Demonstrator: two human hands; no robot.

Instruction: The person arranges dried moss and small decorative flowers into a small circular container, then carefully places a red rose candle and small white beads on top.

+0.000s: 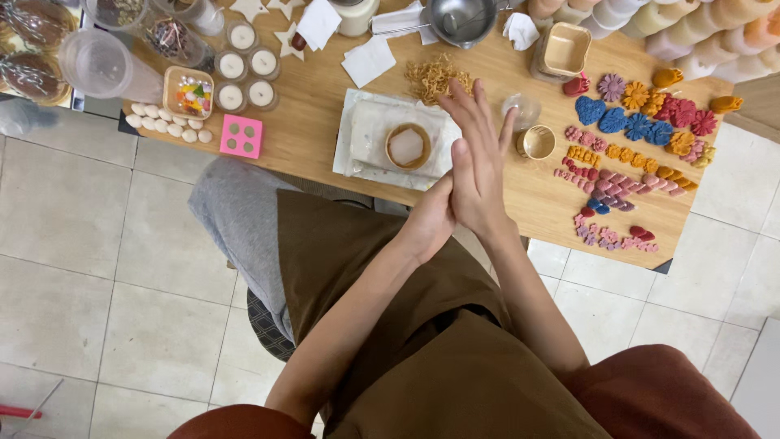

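- A wooden tabletop (325,122) stands over a pale tiled floor (89,268), with the person seated at its near edge in a brown apron.
- The two hands are pressed palm to palm above the tabletop edge, holding nothing that shows.
- The right hand (479,167) lies on top, fingers straight and spread, pointing away from the body.
- The left hand (429,218) sits under it, mostly hidden; only its heel and wrist show.
- Just left of the hands, a round cup (408,146) with pale filling rests on a white tray (361,130).
- Just right of the fingertips stand a clear cup (522,108) and a small gold tin (537,142).
- Beyond the fingertips lies a heap of tan shreds (435,77).
- Farther right, coloured flower and heart pieces (642,122) lie in rows.
- At the left, white candles (244,65) sit near a pink mould (241,136).
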